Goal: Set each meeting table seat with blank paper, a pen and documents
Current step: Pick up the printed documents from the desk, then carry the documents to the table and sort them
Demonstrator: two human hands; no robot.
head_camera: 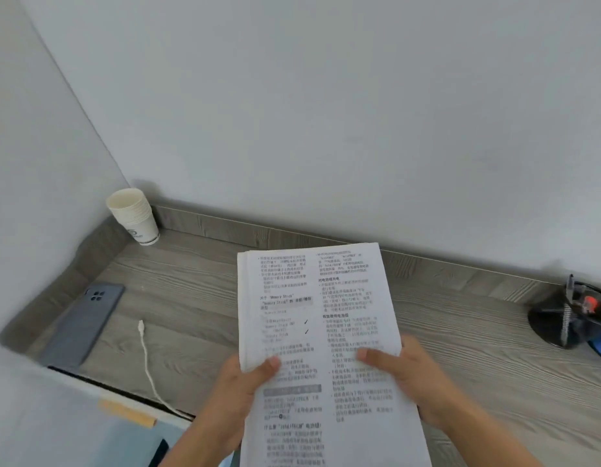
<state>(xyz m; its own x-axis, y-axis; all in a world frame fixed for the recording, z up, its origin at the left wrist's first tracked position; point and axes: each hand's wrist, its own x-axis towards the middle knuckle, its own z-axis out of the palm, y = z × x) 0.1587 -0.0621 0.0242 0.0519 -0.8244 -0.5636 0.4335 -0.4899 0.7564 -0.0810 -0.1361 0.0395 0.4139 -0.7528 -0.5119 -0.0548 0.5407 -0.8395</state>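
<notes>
A stack of printed documents, white sheets with two columns of dense text, is held up above the grey wood-grain table. My left hand grips the stack's left edge, thumb on the top page. My right hand grips the right edge the same way, thumb pressed on the text. The stack's lower end runs out of the frame. A black pen holder with pens stands at the far right of the table.
A stack of paper cups stands in the back left corner by the wall. A grey phone lies face down at the left, with a white charging cable beside it. A blue object lies behind the holder.
</notes>
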